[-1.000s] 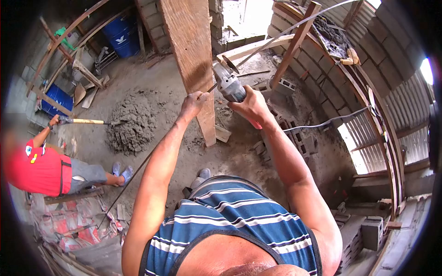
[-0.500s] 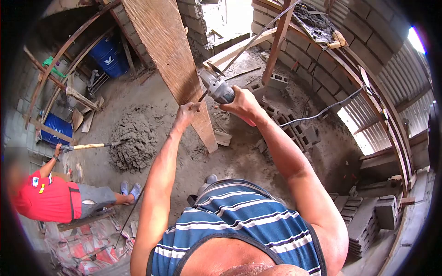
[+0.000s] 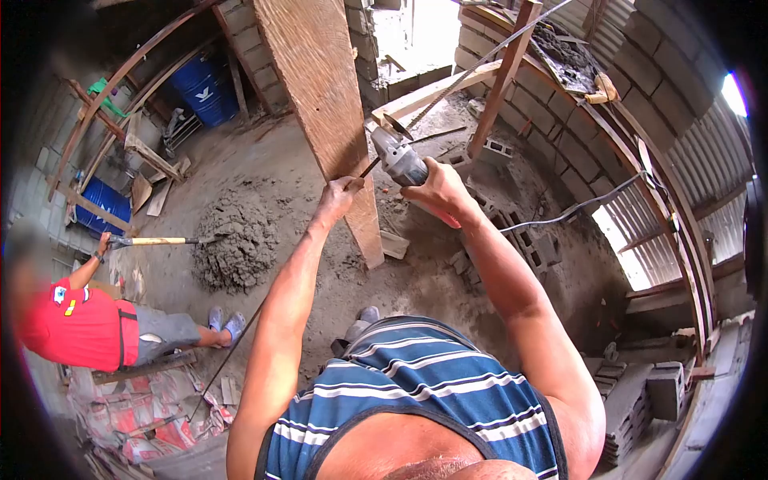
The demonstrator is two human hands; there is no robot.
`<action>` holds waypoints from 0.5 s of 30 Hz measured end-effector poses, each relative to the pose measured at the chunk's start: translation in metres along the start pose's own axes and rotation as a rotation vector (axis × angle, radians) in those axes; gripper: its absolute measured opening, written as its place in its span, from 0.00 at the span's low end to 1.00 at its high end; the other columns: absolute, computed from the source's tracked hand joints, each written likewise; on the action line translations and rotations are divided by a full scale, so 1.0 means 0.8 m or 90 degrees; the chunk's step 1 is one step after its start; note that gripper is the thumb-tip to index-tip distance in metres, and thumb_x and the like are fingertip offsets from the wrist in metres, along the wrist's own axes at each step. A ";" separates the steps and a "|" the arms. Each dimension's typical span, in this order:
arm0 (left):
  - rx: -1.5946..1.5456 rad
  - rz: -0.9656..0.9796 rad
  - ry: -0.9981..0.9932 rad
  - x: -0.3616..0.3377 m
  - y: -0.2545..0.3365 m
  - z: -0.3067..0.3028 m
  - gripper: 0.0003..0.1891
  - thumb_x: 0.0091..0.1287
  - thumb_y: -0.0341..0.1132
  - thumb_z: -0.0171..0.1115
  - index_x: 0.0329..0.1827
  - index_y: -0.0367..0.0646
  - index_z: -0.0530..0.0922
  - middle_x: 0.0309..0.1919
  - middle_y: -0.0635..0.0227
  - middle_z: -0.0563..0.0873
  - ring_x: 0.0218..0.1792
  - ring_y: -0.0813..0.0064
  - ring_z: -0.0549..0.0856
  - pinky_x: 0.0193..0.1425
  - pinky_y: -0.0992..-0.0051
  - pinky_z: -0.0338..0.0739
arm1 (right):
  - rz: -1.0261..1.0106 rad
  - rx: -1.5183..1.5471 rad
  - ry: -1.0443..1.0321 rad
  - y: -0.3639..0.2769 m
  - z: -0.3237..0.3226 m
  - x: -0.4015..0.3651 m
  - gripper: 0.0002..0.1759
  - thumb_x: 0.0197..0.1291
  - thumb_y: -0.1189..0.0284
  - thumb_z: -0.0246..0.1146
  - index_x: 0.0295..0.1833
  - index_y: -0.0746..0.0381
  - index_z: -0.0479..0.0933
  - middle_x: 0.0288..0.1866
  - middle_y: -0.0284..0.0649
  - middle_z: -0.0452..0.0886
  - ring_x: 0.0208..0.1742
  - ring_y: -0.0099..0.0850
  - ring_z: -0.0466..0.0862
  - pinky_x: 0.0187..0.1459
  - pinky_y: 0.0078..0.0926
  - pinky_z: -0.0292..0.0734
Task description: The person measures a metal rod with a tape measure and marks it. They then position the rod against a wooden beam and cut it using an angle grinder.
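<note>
My right hand (image 3: 442,192) is wrapped round the body of a grey angle grinder (image 3: 398,157) with a cutting disc at its far end. My left hand (image 3: 340,196) is closed on a long thin metal rod (image 3: 224,364). It slants up from the lower left, passes behind my left arm, and its short end sticks out beyond my fingers near the grinder. Behind that hand stands a wide wooden plank (image 3: 316,88). The disc appears apart from the rod, though contact is hard to judge.
At left, a person in a red shirt (image 3: 76,324) holds a shovel (image 3: 160,241) at a heap of wet mortar (image 3: 236,240). Blue drums (image 3: 210,96) stand behind. Hollow blocks (image 3: 528,240) lie at right, below a grey cable (image 3: 572,212). A wooden post (image 3: 504,76) rises beyond the grinder.
The whole view has shifted, so most things sit slightly further right. Both hands keep their hold on the rod and angle grinder. The co-worker's shovel stays at the mortar heap.
</note>
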State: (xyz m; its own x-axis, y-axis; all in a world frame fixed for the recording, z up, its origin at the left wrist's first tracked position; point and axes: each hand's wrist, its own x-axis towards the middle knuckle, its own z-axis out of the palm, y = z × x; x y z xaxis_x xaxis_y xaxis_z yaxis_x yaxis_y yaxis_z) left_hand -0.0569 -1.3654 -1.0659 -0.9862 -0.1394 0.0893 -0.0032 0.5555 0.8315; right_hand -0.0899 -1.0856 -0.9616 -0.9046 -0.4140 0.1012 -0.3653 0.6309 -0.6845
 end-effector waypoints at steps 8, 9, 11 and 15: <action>-0.014 0.043 0.027 0.000 0.005 -0.003 0.19 0.75 0.49 0.64 0.52 0.39 0.88 0.41 0.55 0.92 0.44 0.65 0.89 0.51 0.65 0.81 | 0.000 -0.021 -0.004 0.007 0.005 0.010 0.38 0.42 0.50 0.76 0.51 0.71 0.80 0.40 0.60 0.87 0.45 0.51 0.89 0.51 0.42 0.82; -0.016 0.051 0.028 0.001 0.003 -0.005 0.20 0.74 0.50 0.65 0.52 0.41 0.88 0.42 0.53 0.92 0.46 0.62 0.91 0.52 0.63 0.81 | -0.004 -0.016 -0.001 0.006 0.005 0.010 0.38 0.42 0.51 0.76 0.51 0.70 0.80 0.40 0.60 0.87 0.46 0.50 0.89 0.51 0.43 0.82; -0.082 0.058 0.018 0.003 -0.001 -0.003 0.19 0.75 0.49 0.64 0.50 0.41 0.88 0.42 0.53 0.92 0.45 0.66 0.91 0.51 0.64 0.82 | 0.033 0.006 -0.029 -0.023 -0.009 0.001 0.37 0.43 0.54 0.77 0.54 0.70 0.79 0.45 0.60 0.87 0.50 0.52 0.88 0.55 0.43 0.81; -0.046 0.126 0.077 0.014 -0.026 0.004 0.16 0.75 0.47 0.63 0.43 0.42 0.88 0.37 0.52 0.91 0.41 0.66 0.90 0.47 0.62 0.82 | -0.035 0.024 0.006 0.011 0.021 0.026 0.34 0.43 0.56 0.75 0.52 0.71 0.81 0.42 0.59 0.88 0.47 0.49 0.90 0.50 0.41 0.83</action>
State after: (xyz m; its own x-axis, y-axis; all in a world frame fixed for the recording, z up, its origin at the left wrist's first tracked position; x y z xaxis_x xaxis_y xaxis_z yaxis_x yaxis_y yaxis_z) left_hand -0.0684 -1.3762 -1.0840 -0.9393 -0.1337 0.3159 0.2041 0.5224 0.8279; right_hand -0.1080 -1.0992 -0.9779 -0.8852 -0.4417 0.1465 -0.4067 0.5814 -0.7047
